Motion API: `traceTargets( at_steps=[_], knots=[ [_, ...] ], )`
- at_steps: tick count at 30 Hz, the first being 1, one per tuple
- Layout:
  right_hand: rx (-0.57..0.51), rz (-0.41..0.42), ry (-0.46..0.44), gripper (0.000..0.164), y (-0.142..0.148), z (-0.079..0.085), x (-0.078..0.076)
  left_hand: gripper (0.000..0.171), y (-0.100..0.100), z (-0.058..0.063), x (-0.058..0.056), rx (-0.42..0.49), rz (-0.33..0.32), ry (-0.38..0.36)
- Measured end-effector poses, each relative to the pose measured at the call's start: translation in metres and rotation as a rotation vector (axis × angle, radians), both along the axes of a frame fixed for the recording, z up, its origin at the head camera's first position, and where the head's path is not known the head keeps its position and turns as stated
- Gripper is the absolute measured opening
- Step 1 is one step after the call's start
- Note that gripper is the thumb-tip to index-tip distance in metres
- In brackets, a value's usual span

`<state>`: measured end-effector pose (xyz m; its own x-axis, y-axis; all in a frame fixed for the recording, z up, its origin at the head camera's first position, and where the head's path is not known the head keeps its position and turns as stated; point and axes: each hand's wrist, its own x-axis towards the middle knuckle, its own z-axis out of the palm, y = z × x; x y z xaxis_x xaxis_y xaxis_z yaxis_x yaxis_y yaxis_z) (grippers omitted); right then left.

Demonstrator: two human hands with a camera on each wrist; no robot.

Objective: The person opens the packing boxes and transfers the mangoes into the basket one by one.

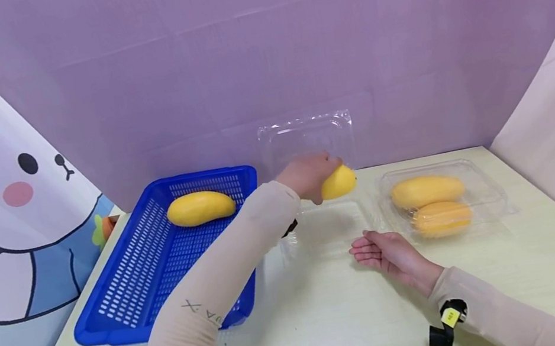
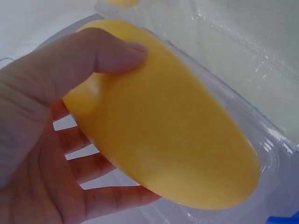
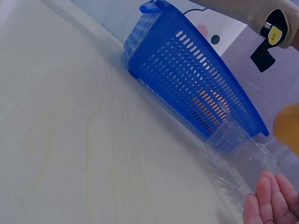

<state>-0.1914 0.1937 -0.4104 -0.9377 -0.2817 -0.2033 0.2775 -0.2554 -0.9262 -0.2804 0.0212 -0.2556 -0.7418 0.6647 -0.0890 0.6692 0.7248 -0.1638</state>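
Observation:
My left hand (image 1: 309,175) grips a yellow mango (image 2: 163,121), thumb on one side and fingers on the other. The mango is held above an open clear plastic clamshell box (image 1: 326,228), whose lid (image 1: 306,139) stands raised against the purple backdrop. My right hand (image 1: 389,255) is palm up near the box's front right corner, its fingers loosely extended with nothing in them. In the right wrist view, those fingers (image 3: 275,198) appear close to the clear box wall (image 3: 233,158).
At left stands a blue perforated basket (image 1: 135,335) with one mango (image 1: 200,208) inside. To the right, a second clear box (image 1: 491,198) contains two mangoes (image 1: 428,191). Purple cloth (image 1: 399,47) hangs behind the pale table (image 1: 323,333).

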Motion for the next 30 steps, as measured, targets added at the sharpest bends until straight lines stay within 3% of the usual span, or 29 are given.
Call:
traceTargets(
  at_steps=[13,30],
  knots=[
    [-0.001,0.01,0.007,0.037,-0.001,-0.003,0.0,0.082,-0.03,0.01,-0.001,0.101,0.087,-0.047],
    [-0.008,0.006,0.015,0.038,0.0,-0.005,0.001,0.085,-0.075,0.015,-0.01,0.136,0.144,-0.066]
  ],
)
